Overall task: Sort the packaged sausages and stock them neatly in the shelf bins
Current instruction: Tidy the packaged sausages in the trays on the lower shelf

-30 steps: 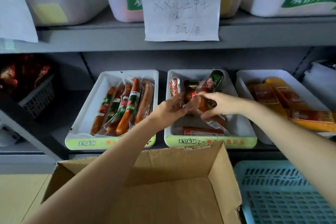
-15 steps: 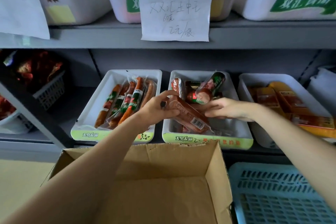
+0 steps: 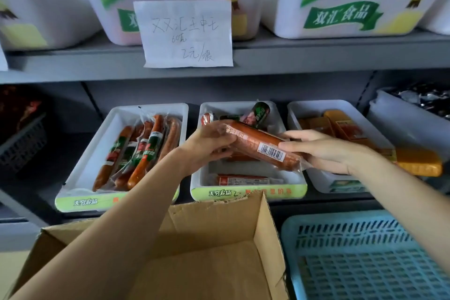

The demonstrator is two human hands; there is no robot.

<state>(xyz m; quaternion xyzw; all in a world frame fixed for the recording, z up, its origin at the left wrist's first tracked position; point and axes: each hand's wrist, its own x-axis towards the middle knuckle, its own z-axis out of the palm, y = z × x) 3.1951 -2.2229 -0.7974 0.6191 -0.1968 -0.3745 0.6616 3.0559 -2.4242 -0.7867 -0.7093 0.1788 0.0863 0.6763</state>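
Nearest the camera, an open cardboard box [image 3: 194, 263] sits below the shelf, with a blue plastic crate [image 3: 370, 258] just beside it on the right. Above them, a packaged sausage [image 3: 261, 147] is held tilted over the middle bin [image 3: 248, 192], barcode side up. Its upper end is gripped by the left hand [image 3: 207, 145], fingers curled round the wrapper; its lower end is pinched between thumb and fingers of the right hand [image 3: 323, 151]. To stock it well, the pack is best turned parallel to the sausage lying along the bin's front [image 3: 243, 180] and lowered flat beside it, with both ends released together so that nothing is tipped. The left bin [image 3: 80, 192] of thinner sausages is better left alone. Compared with half a second ago, the pack has been raised and levelled somewhat, and its lower end is now taken by the right hand, which only reached toward it then. Farther back, a handwritten label [image 3: 187, 34] hangs from the upper shelf
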